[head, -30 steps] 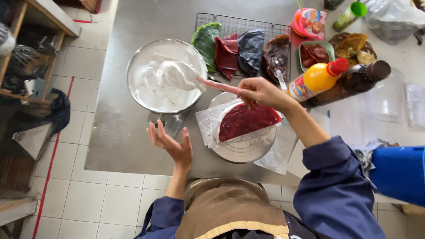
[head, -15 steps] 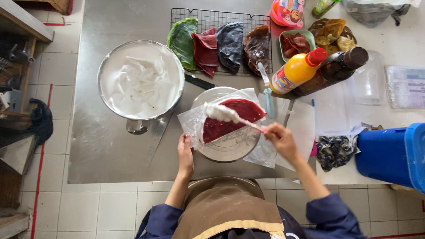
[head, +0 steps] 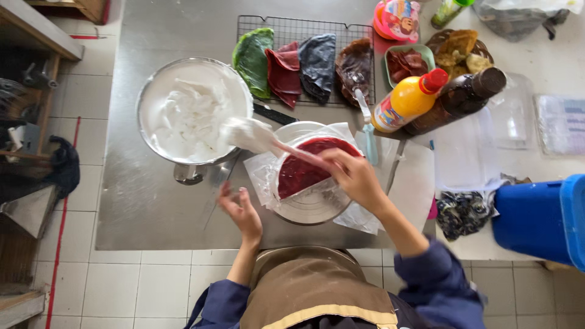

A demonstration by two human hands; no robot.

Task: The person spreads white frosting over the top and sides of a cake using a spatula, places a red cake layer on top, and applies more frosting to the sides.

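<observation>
Fingers [head: 341,163] pinch spatula [head: 256,135] handle (blade beside bowl [head: 149,97]).

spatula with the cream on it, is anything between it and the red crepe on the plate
Nothing visible. The spatula, in the right hand, is at the rim of the metal bowl, and the red crepe lies uncovered just beside it.

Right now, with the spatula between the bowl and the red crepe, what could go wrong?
The right hand holds the spatula, loaded with white cream, over the bowl rim: a blob may drop on the steel table. The red crepe sits on loose plastic wrap, which could slide since the left hand is off it.
</observation>
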